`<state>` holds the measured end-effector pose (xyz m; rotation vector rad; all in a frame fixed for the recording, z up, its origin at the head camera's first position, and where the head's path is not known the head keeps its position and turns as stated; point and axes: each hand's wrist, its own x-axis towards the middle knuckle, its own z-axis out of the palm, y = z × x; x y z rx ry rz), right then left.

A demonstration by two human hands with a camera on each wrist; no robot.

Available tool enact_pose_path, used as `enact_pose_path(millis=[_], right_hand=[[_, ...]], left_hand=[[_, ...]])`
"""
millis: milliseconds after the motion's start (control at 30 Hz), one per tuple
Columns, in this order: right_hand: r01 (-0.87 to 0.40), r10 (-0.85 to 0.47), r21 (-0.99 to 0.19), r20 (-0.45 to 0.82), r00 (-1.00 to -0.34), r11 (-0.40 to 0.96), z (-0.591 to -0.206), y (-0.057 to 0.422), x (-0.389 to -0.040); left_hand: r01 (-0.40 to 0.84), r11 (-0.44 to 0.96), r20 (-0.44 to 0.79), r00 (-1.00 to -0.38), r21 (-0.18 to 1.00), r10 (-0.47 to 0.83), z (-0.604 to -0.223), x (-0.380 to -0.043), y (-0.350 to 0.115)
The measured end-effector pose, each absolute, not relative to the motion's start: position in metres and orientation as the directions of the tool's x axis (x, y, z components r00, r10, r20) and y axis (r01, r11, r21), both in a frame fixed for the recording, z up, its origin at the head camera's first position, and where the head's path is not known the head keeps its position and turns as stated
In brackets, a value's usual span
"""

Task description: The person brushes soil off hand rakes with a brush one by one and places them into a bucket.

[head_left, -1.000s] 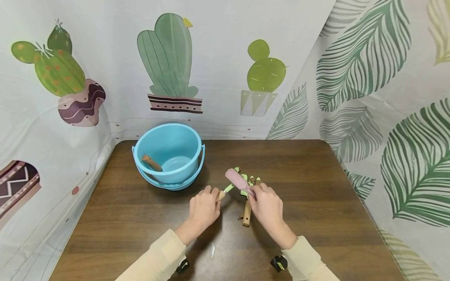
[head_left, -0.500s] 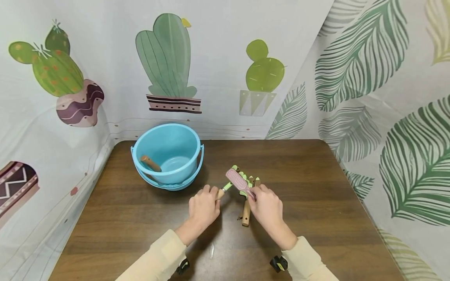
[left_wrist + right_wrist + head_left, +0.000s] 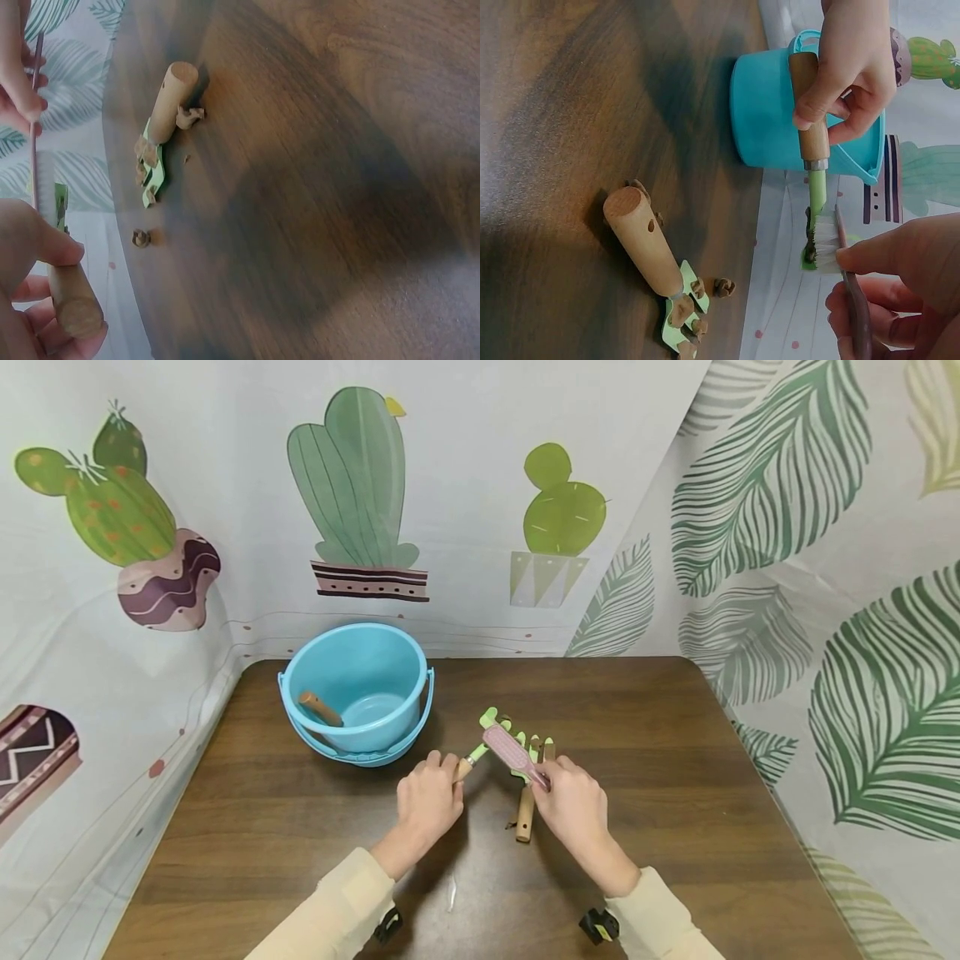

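Note:
In the head view my left hand (image 3: 429, 797) grips the wooden handle of a small garden tool (image 3: 463, 768) with a green metal head. Dark soil clings to that head; its exact shape is partly hidden by the brush. My right hand (image 3: 573, 806) holds a pink brush (image 3: 510, 748) by its handle. In the right wrist view the white bristles (image 3: 826, 244) lie against the tool's soiled green head. Below the hands, a green hand fork (image 3: 649, 247) with a wooden handle rests on the table, brown clumps (image 3: 681, 309) on its prongs.
A light blue bucket (image 3: 420, 727) stands at the back left of the brown wooden table (image 3: 637, 710), with a wooden handle (image 3: 321, 708) leaning inside. A loose brown clump (image 3: 724, 287) lies by the fork. A printed cloth (image 3: 480, 510) hangs behind the table.
The left hand has drawn slightly left with the garden tool, and more of its green head shows beyond the brush. The right hand and brush have barely shifted.

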<state>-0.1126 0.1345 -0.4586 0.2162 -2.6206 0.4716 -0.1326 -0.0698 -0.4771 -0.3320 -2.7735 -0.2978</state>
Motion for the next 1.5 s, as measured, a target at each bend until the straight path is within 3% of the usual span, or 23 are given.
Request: enact_pose_path(millis=[433, 867, 1500], right_hand=[[-0.227, -0.072, -0.295, 0.456, -0.887, 0.928, -0.460, 0.140, -0.107], [-0.298, -0.075, -0.311, 0.568, -0.819, 0.902, -0.458, 0.141, -0.114], [-0.259, -0.077, -0.302, 0.503, -0.861, 0.918, -0.460, 0.131, -0.117]], left_hand=[[0.262, 0.948, 0.351, -0.918, 0.181, 0.187, -0.479, -0.135, -0.074], [0.267, 0.949, 0.330, -0.922, 0.168, 0.202, -0.477, -0.134, -0.073], [0.311, 0.940, 0.385, -0.892, 0.143, 0.237, -0.473, -0.128, -0.068]])
